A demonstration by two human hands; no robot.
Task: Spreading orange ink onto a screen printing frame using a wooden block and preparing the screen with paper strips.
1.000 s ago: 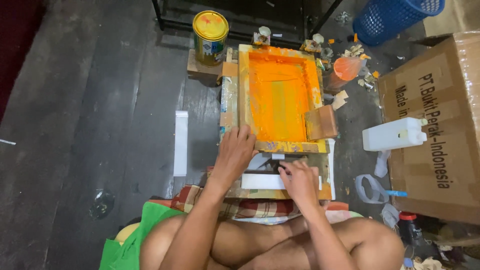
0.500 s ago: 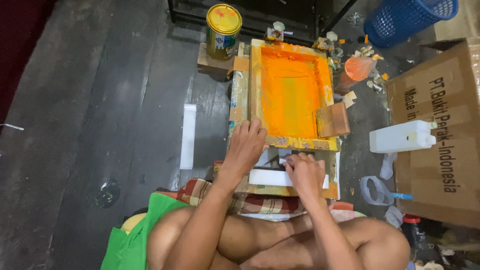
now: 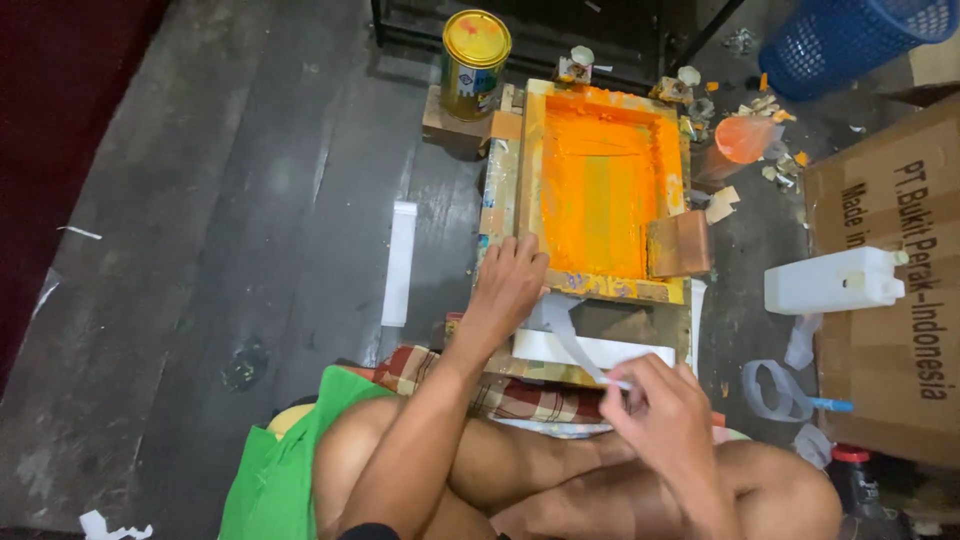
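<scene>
A wooden screen-printing frame [image 3: 515,170] coated in orange ink lies on the dark floor in front of me. My left hand [image 3: 508,285] rests on its near left corner, fingers spread against the frame. My right hand [image 3: 665,415] is closer to my knees and pinches the end of a thin white strip [image 3: 565,330] that curves up from under the frame's near edge. A white flat piece [image 3: 590,350] lies under the frame by that strip. A brown squeegee block [image 3: 678,243] leans on the frame's right side.
A yellow-lidded paint can [image 3: 474,50] stands behind the frame on the left. A white plastic jug [image 3: 835,280] and a cardboard box [image 3: 900,300] are on the right, a blue basket [image 3: 850,35] at the back right. A white strip [image 3: 400,262] lies left.
My right hand has drawn back toward my knees from the frame's near edge, pulling the white strip out with it. My left hand stays on the frame's corner. The camera view has shifted slightly.
</scene>
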